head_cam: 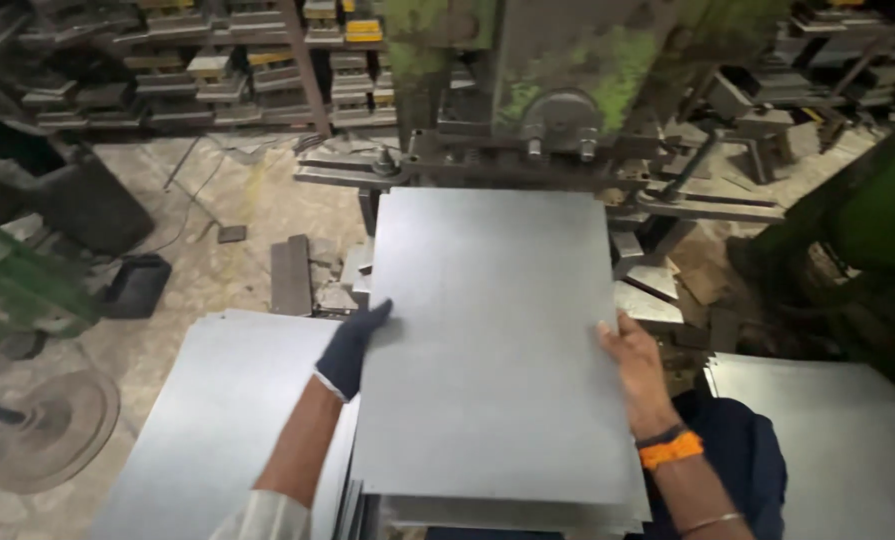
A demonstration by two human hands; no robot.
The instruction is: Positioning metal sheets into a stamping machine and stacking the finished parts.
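A large grey metal sheet [492,330] lies flat in front of me, its far edge pushed under a green press machine [557,90]. My left hand [355,345], in a dark glove, grips the sheet's left edge. My right hand [632,355], bare with an orange band at the wrist, holds the sheet's right edge. Beneath the sheet, more sheets of the same kind show at the near edge.
A stack of metal sheets [217,420] lies at the lower left and another sheet [827,440] at the lower right. Shelves with metal dies [207,70] line the back. A green machine part [867,210] stands on the right, a flywheel [47,430] on the floor left.
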